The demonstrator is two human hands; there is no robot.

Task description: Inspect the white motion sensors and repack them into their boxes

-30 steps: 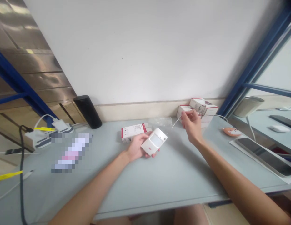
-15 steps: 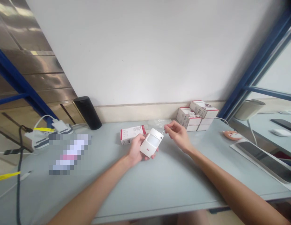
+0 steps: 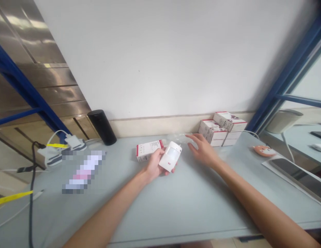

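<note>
My left hand (image 3: 155,165) is wrapped round a white motion sensor (image 3: 170,156), held tilted above the desk. The sensor has a pale curved window, a small red mark near its lower end and a short thin antenna at its top corner. To the right of the sensor, my right hand (image 3: 201,150) is open, thumb and fingers apart, with nothing in it. Just behind the left hand lies a white and red box (image 3: 147,148). A clear plastic bag (image 3: 179,137) rests behind the sensor, near the right fingertips.
Several white and red boxes (image 3: 222,127) are stacked against the wall at right. A black cylinder (image 3: 102,127) stands at back left, near power strips (image 3: 72,144) with cables. A blurred-out flat thing (image 3: 84,170) lies at left. At right are an orange object (image 3: 263,150) and a dark flat device (image 3: 292,172).
My right hand has let go of the antenna tip, moved off to the right, and its fingers have opened. The antenna now looks shorter. The left hand still holds the motion sensor.
</note>
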